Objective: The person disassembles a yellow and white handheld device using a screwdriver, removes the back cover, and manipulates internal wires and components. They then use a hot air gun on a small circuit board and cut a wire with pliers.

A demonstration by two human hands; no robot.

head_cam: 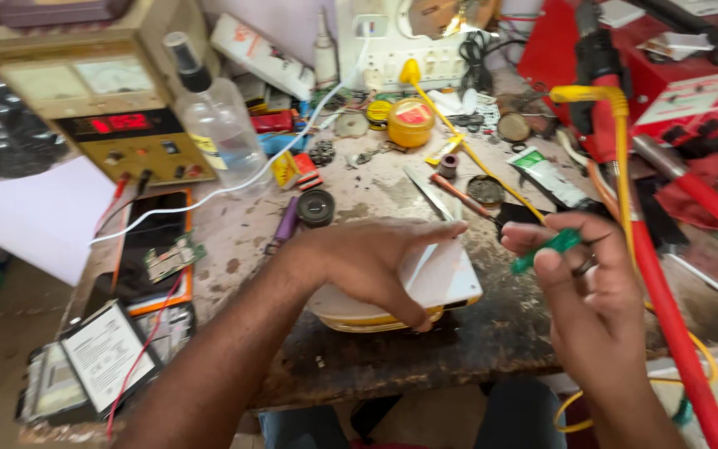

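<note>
Left hand (376, 262): palm down, fingers spread over white-and-yellow device (442, 278), pressing it flat. Right hand (587, 291): pinched shut on green-handled tool (546, 250), possibly a screwdriver. Cluttered workbench (459, 341).

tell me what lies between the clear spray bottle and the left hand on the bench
In the head view, between the spray bottle and the left hand lie a round black part and a purple-handled tool on the stained bench.

A repair workshop: cluttered workbench (475, 333), bench power supply (118, 125), opened phones (155, 249).
</note>
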